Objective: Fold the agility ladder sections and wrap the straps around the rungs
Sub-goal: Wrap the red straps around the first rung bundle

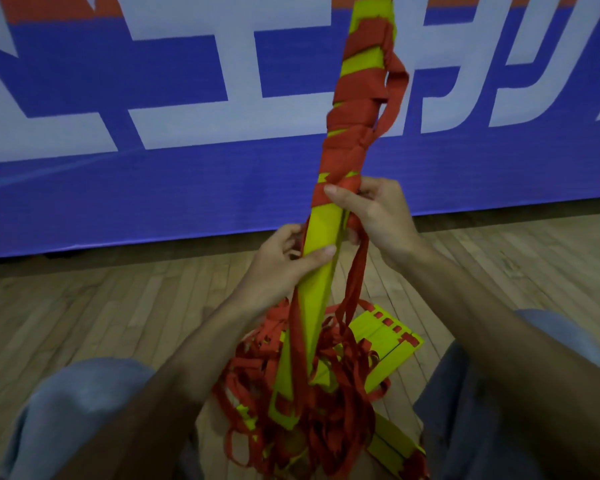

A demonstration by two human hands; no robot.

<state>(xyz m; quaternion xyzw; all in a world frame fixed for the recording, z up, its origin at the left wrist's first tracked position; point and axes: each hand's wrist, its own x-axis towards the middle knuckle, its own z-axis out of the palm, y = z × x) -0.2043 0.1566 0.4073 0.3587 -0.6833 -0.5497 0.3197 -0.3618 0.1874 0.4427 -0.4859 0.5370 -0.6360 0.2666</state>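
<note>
A bundle of yellow ladder rungs (pixel 321 233) stands upright in front of me, its upper half wound with red strap (pixel 354 112). My left hand (pixel 284 261) grips the bare yellow part below the wrapping, thumb across its face. My right hand (pixel 374 209) holds the bundle at the lowest turn of strap, fingers curled round a loose length of red strap (pixel 355 278) that hangs down. A tangle of red straps and more yellow rungs (pixel 385 344) lies on the floor between my knees.
I sit on a wooden floor (pixel 118 306) with my knees in blue trousers (pixel 80 403) at either side. A blue, white and orange banner (pixel 153 188) stands close behind the bundle.
</note>
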